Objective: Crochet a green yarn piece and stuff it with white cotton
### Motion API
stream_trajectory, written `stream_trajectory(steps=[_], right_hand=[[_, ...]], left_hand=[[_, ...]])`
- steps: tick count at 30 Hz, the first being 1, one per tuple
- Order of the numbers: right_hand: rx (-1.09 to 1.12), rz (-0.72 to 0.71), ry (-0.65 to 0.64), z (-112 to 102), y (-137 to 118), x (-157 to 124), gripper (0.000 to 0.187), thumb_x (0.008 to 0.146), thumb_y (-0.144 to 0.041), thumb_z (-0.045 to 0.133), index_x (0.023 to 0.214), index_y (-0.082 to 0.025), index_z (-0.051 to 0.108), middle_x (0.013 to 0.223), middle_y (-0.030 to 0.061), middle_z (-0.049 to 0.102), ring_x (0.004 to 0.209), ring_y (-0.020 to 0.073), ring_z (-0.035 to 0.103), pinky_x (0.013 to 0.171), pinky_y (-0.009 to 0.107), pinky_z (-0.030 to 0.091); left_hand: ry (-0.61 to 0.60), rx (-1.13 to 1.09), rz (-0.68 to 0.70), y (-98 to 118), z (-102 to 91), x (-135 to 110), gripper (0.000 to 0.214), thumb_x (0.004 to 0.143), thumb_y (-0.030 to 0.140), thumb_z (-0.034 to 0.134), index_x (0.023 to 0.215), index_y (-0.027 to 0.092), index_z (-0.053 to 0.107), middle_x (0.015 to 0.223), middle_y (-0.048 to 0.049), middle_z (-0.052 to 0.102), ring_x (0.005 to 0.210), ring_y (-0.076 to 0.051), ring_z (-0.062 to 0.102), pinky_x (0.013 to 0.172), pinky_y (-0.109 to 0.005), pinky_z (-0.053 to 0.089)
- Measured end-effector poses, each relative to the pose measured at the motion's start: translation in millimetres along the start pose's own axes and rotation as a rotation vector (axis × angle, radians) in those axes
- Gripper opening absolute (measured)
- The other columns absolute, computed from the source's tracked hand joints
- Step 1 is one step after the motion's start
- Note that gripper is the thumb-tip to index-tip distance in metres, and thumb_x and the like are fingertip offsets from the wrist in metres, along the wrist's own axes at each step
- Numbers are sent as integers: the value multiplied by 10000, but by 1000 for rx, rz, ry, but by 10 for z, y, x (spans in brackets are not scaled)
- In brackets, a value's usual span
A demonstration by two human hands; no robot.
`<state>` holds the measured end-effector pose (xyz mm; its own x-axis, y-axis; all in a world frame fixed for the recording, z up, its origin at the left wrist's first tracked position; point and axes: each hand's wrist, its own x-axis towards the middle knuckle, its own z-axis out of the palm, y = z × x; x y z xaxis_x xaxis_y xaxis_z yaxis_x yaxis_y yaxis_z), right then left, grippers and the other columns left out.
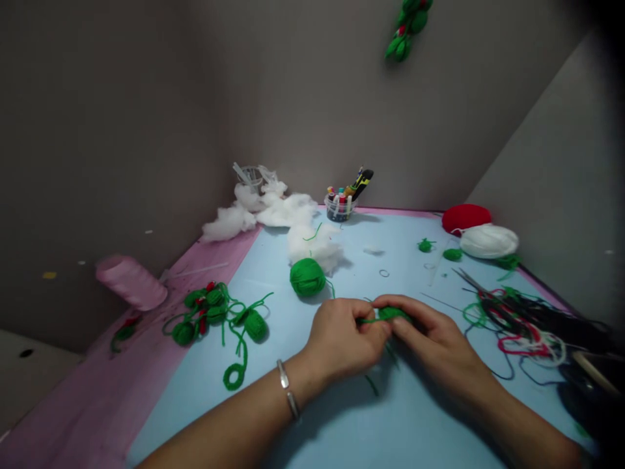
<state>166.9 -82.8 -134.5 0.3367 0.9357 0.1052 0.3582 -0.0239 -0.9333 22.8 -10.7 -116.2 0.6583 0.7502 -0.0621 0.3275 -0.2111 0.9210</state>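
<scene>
My left hand [344, 335], with a silver bracelet on its wrist, is closed in a pinch on a strand of green yarn [370, 320]. Against its fingertips, my right hand [434, 339] grips a small green crocheted piece [392, 312] between thumb and fingers. Part of that piece is hidden by the fingers. Loose green yarn ends [372, 384] hang below the hands. Just beyond them sits a ball of green yarn [308, 277], in front of white stuffing [315, 246]. On the left lie small green crocheted pieces [215, 306] with red parts and trailing strands.
Scissors [471, 281] lie among tangled yarn [532, 332] at the right. Behind are red yarn [466, 219] and white yarn [489, 241]. A tub of pens [338, 210] stands at the back. A pink thread cone [131, 282] lies on the left. Green crocheted work [407, 29] hangs above.
</scene>
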Motion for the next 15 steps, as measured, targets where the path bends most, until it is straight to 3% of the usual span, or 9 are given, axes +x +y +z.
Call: stream_trajectory(steps=[6,8,10,12,15], right_hand=[[148,119,-172,-27,-7,-9,523,689,-336,690,1201,-238,656,1224,75,677,1098,232,636,921,322,507],[150,158,-203,-10,10,-9,530,721,-385,679,1224,-225,645,1217,82,674,1052,206,636,889,302,505],[131,191,-232,19,35,-11,559,770,-465,644,1250,-181,618,975,79,720,802,157,637,705,270,511],[133,223,-266,49,59,-17,617,805,-528,603,1270,-125,570,673,17,645,578,116,536,528,243,430],[149,236,-307,73,68,-22,607,858,-563,522,1247,-97,512,525,-42,539,466,95,455,449,227,345]], left_hand=[[158,273,-28,-27,-11,9,212,764,326,524,595,200,501,533,43,429,540,-114,336,553,-295,180],[163,291,-21,-31,-7,1,178,749,293,525,599,198,510,541,38,443,547,-117,332,568,-302,174],[133,158,-46,-44,-1,10,197,722,245,536,544,192,471,514,39,400,545,-115,302,575,-305,172],[61,-74,-87,-63,5,40,209,704,214,550,515,190,463,500,43,371,542,-111,294,574,-295,196],[-87,-326,-106,-87,8,98,227,728,219,544,514,181,477,506,41,391,523,-99,321,564,-273,260]])
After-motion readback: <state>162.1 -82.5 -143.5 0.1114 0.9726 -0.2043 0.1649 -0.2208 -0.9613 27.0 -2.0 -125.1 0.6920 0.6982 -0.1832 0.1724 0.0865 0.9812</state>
